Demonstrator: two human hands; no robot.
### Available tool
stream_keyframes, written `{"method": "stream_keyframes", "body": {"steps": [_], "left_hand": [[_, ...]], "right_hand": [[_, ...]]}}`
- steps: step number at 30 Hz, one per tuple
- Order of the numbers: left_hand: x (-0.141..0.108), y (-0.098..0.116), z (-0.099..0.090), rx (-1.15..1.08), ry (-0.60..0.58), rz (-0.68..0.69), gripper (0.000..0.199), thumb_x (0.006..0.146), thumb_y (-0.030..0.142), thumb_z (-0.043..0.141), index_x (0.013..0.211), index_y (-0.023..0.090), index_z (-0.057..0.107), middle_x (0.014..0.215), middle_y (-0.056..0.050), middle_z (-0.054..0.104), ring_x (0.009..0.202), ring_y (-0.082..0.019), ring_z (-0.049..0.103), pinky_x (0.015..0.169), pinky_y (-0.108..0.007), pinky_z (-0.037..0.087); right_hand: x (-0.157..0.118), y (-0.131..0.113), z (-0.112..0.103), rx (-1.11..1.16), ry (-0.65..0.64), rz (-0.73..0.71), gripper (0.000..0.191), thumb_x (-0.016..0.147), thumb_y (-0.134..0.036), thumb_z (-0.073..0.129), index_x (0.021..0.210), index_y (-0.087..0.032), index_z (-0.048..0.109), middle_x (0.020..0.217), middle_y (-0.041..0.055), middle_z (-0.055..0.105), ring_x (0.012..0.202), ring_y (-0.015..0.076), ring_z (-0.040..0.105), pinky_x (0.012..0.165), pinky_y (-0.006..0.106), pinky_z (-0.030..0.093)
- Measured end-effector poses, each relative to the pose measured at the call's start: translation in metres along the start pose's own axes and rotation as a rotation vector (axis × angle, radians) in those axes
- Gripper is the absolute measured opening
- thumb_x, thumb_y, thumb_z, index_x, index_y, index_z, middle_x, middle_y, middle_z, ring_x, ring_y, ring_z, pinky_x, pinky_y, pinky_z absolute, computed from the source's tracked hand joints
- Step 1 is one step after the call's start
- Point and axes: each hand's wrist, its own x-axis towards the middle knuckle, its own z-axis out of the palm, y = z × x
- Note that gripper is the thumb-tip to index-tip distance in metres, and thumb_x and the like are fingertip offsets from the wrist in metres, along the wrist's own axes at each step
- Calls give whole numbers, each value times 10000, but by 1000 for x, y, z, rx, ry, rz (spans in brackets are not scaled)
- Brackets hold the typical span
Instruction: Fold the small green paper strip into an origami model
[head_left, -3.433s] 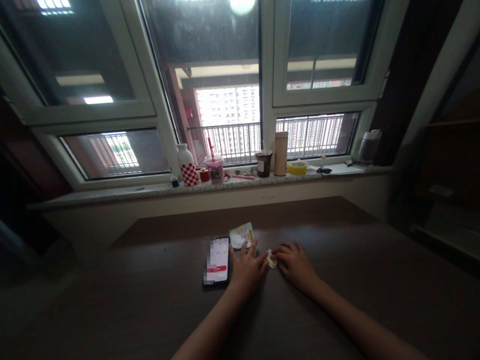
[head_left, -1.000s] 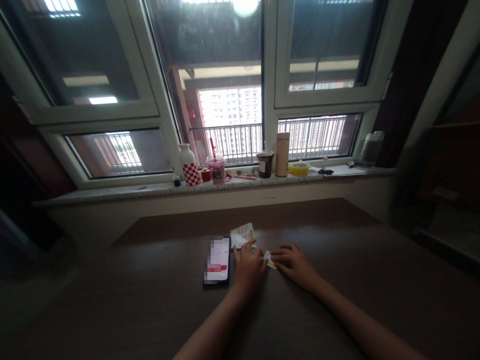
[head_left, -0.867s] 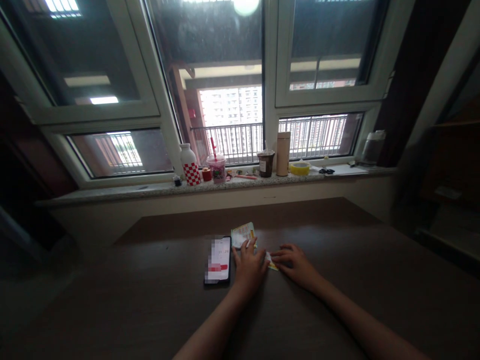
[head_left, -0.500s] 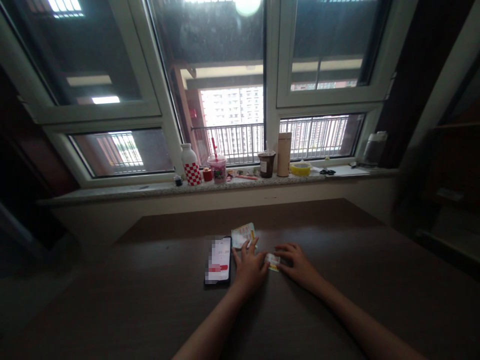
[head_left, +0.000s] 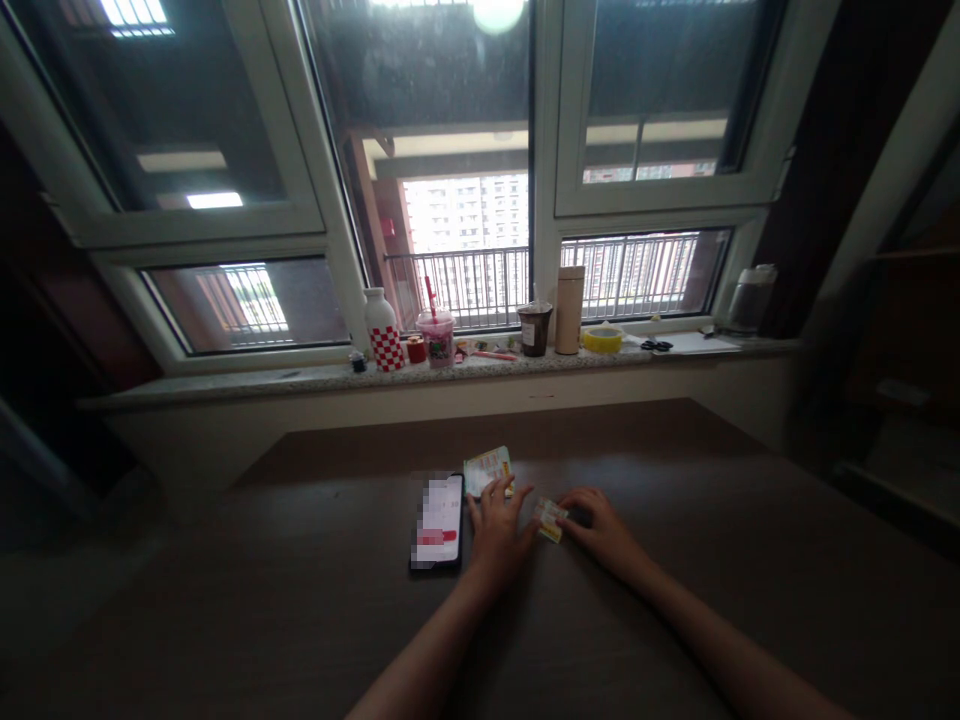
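On the dark table a small clear packet with yellow print point(head_left: 551, 520) lies between my two hands. My right hand point(head_left: 604, 530) pinches its right edge between thumb and fingers. My left hand point(head_left: 499, 525) has its fingers spread, with the thumb near the packet's left edge and the fingertips at the lower edge of a larger printed packet point(head_left: 486, 470). A phone point(head_left: 439, 525) with a lit screen lies face up just left of my left hand.
Behind the table point(head_left: 645, 425), a stone windowsill point(head_left: 315, 380) holds a checkered bottle point(head_left: 385, 335), a pink cup point(head_left: 438, 338), a brown cup point(head_left: 534, 332), a tan flask point(head_left: 569, 312), yellow tape point(head_left: 602, 340) and black scissors point(head_left: 657, 345).
The small packet has turned slightly and its left end shows more. My right fingers have closed in on its edge. My left hand's fingers have shifted and spread a little.
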Motion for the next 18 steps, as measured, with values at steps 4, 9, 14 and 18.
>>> {"method": "stream_keyframes", "body": {"steps": [4, 9, 14, 18], "left_hand": [[0, -2, 2, 8, 5, -19, 483, 820, 316, 589, 1289, 323, 475, 1412, -61, 420, 1333, -272, 313, 1102, -629, 129], [0, -2, 3, 9, 12, -16, 422, 844, 282, 549, 1262, 317, 500, 1399, -60, 431, 1333, -262, 311, 1105, -617, 136], [0, -3, 4, 22, 18, -3, 390, 847, 290, 553, 1233, 339, 533, 1376, -49, 451, 1319, -268, 320, 1098, -626, 135], [0, -3, 4, 44, 2, -7, 383, 844, 317, 565, 1225, 353, 557, 1369, -45, 459, 1310, -283, 324, 1093, -627, 142]], "right_hand": [[1, 3, 0, 23, 109, 85, 185, 821, -337, 552, 862, -185, 649, 925, 76, 659, 935, 226, 574, 863, 361, 450], [1, -5, -10, -140, 188, -23, 183, 857, -296, 518, 879, -199, 672, 898, 78, 651, 934, 240, 556, 857, 384, 434], [-1, -11, -13, -310, 148, -81, 212, 874, -294, 525, 952, -253, 717, 874, 72, 619, 909, 238, 538, 827, 387, 431], [-2, -7, -6, -324, 66, -121, 208, 873, -321, 552, 983, -309, 728, 976, 70, 614, 972, 232, 531, 877, 388, 431]]}}
